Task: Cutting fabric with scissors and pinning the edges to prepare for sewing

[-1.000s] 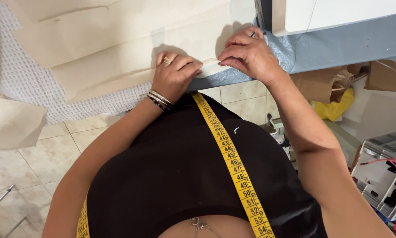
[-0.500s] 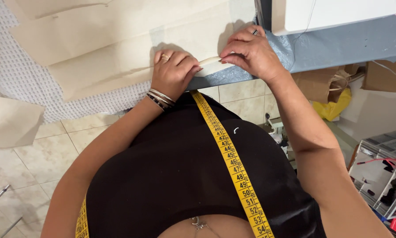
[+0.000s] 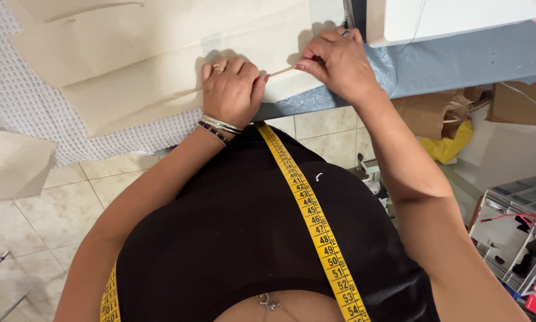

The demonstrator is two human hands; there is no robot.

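Both hands work at the table's near edge. Left hand (image 3: pixel 232 92) is curled into a loose fist, knuckles up, pressing on the beige cloth (image 3: pixel 160 65); its fingertips are tucked under and hidden, so I cannot tell whether they pinch anything. Right hand (image 3: pixel 336 59) is closed narrow, thumb and forefinger pinching a thin pale strip or fold (image 3: pixel 280 71) that runs between the two hands. Whether this is a loose strip or the cloth's own edge is hard to make out.

Nearest the camera, a yellow tape measure (image 3: pixel 306 214) hangs over the black top (image 3: pixel 244 238), its lower ends cut off by the frame. Bracelets (image 3: pixel 219 126) ring the left wrist, and a ring (image 3: pixel 218 68) shows on one finger.

Beyond the hands, the cloth lies in overlapping pieces, partly covering a white waffle-textured mat (image 3: pixel 29 113). Another beige piece (image 3: pixel 11 164) hangs at the left, cut off. A grey-blue table surface (image 3: pixel 459 59) shows at the right, bearing a white machine (image 3: pixel 453 18) whose top is out of frame.

Below the table lie floor tiles (image 3: pixel 41 214), a brown paper bag (image 3: pixel 435 113), something yellow (image 3: pixel 450 143) and a wire rack (image 3: pixel 518 232), its contents too cluttered to identify.
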